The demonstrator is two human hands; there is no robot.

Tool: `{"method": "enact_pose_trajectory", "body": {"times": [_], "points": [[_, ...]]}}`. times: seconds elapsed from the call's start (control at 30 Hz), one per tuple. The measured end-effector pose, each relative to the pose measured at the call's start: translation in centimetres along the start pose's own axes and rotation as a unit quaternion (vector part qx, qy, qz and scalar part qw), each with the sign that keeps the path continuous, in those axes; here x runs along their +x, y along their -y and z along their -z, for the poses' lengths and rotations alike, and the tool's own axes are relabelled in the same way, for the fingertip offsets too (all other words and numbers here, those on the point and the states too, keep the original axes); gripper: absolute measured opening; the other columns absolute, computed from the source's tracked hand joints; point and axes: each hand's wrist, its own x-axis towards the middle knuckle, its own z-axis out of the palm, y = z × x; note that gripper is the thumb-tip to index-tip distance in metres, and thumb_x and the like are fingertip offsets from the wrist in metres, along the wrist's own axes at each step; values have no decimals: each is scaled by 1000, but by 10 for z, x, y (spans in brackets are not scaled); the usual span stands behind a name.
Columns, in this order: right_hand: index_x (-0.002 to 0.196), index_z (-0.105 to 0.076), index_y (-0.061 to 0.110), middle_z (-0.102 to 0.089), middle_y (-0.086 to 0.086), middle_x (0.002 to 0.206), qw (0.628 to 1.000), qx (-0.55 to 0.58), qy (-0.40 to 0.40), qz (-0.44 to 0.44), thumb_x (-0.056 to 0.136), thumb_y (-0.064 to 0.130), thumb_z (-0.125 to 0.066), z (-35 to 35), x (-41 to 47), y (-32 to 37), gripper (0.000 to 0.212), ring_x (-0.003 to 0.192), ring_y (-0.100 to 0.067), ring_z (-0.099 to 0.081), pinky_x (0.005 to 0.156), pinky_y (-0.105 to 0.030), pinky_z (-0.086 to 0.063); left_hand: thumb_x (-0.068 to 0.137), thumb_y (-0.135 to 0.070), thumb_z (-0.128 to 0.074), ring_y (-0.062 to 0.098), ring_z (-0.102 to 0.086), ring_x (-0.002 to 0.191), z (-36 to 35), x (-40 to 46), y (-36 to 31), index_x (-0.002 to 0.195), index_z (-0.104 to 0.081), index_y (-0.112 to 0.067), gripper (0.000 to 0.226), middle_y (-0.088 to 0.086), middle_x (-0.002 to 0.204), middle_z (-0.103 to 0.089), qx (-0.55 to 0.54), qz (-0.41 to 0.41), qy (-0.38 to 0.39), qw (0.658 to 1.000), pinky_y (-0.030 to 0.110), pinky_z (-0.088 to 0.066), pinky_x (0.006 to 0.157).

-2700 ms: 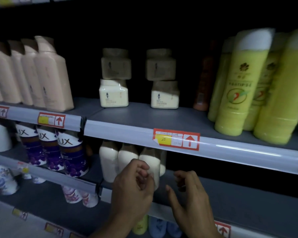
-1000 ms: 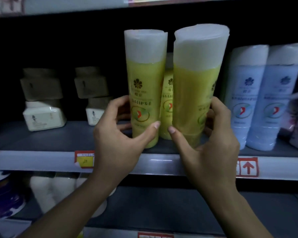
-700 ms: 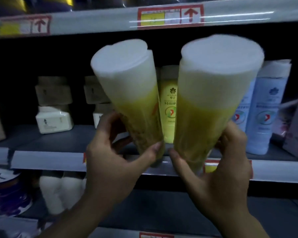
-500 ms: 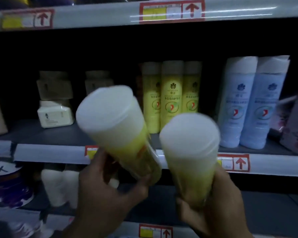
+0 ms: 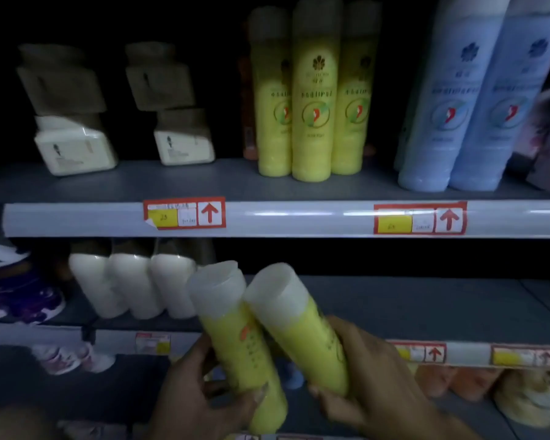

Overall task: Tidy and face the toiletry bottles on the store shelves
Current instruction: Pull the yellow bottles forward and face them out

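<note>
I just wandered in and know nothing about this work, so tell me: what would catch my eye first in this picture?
Two yellow bottles with white caps, tilted side by side low in the middle: the left hand grips one yellow bottle and the right hand the other yellow bottle. Above, three matching yellow bottles stand upright on the upper shelf, with two tall blue bottles to their right.

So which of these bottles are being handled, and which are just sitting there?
In hand:
left yellow bottle, in the left hand
right yellow bottle, in the right hand

Sitting on shelves:
yellow trio
blue bottles
cream jars
white bottles
</note>
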Motion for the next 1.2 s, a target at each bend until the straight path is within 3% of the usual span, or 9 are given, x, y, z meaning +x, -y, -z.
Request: {"method": "enact_pose_trajectory", "body": {"times": [0.1,0.23,0.47,0.6,0.7,0.8,0.93,1.03,1.2], "points": [[146,-35,46,-71,17,110,999,34,15,-32,84,61,-70,-17,-1,-17,73,91,-4,-67,64,-19,-43,65,-22,-99,16,-75,108,-16,-2,8,128,-66,-25,71,-4,114,-79,124,-40,-74,989,27,-61,79],[140,-39,42,-71,14,102,996,59,14,-70,85,71,-59,-35,0,-26,65,81,-5,-69,64,-37,-55,60,-48,-89,14,-75,104,-16,11,13,121,-70,-24,68,-5,112,-79,172,-41,-93,980,44,-61,92],[126,-52,28,-67,21,96,980,113,-96,-131,91,48,-70,-46,33,-33,44,85,4,-67,64,-15,-50,75,-30,-91,13,-76,100,-14,58,-10,116,-71,-23,46,-4,105,-80,204,-42,-123,970,46,-61,92],[124,-49,28,-66,21,95,969,135,-139,-150,94,42,-69,-47,62,-32,39,86,7,-67,62,-13,-51,81,-18,-88,4,-75,89,-12,86,-27,117,-69,-21,41,-7,97,-79,212,-79,-146,963,21,-59,75],[118,-50,24,-66,18,94,962,152,-158,-165,95,41,-70,-49,82,-33,35,85,4,-67,64,-18,-53,80,-22,-89,2,-74,86,-7,110,-34,116,-69,-19,41,-5,98,-78,228,-94,-159,956,14,-56,70],[105,-50,15,-63,11,87,955,143,-183,-185,93,43,-73,-53,101,-36,38,77,0,-65,63,-27,-51,77,-27,-92,3,-75,82,-2,133,-34,105,-71,-15,38,-3,93,-78,246,-97,-187,946,19,-57,69],[96,-49,15,-62,2,85,953,101,-189,-213,91,46,-75,-61,120,-44,41,78,-14,-64,68,-38,-54,68,-46,-88,10,-78,84,4,155,-26,97,-76,-16,44,-4,88,-80,256,-93,-197,942,39,-65,79],[89,-47,17,-65,-8,85,953,73,-178,-235,89,51,-74,-71,126,-53,43,79,-24,-67,69,-50,-57,69,-41,-88,8,-77,83,6,164,-14,94,-75,-19,35,-5,87,-79,259,-92,-198,941,45,-65,80],[104,-43,20,-70,-8,101,956,78,-167,-229,90,50,-75,-83,122,-65,45,92,-26,-70,78,-52,-58,60,-51,-80,13,-77,86,3,172,-1,94,-72,-18,48,-3,89,-78,279,-99,-199,934,50,-64,80]]}}
